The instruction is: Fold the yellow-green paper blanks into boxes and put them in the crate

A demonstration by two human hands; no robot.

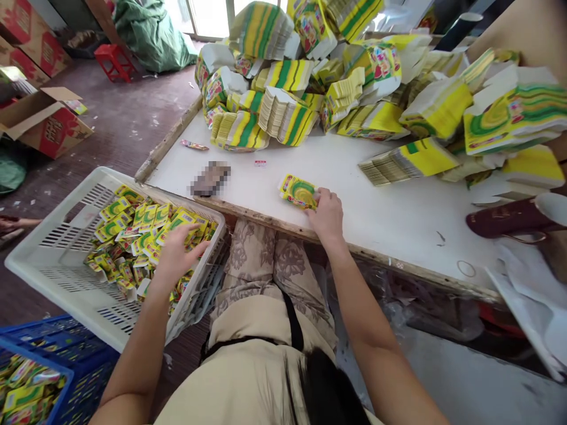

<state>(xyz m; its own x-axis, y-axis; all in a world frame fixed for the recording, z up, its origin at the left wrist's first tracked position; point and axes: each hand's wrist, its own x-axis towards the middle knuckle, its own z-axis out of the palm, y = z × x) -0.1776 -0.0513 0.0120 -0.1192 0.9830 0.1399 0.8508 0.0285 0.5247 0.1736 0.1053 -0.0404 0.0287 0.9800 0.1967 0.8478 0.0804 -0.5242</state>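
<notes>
My right hand (326, 217) grips the near right end of a small yellow-and-green box (298, 192), which rests on the white tabletop (336, 159) close to its front edge. Over the white plastic crate (48, 251) to the left of my lap is my left hand (178, 255), fingers and thumb apart. Nothing shows in it; whether its fingertips touch the small yellow boxes (148, 218) heaped in the crate, I cannot tell. At the back of the table lie piled bundles of flat, unfolded yellow-and-green cartons (283, 115).
A thin wrapped stick (195, 145) and a blurred-out object (211, 179) lie on the table's left. On the right stands a tipped dark red mug (509, 217). A blue crate (66, 348) of packets sits lower left; an open cardboard box (53, 127) and red stool (115, 62) are beyond.
</notes>
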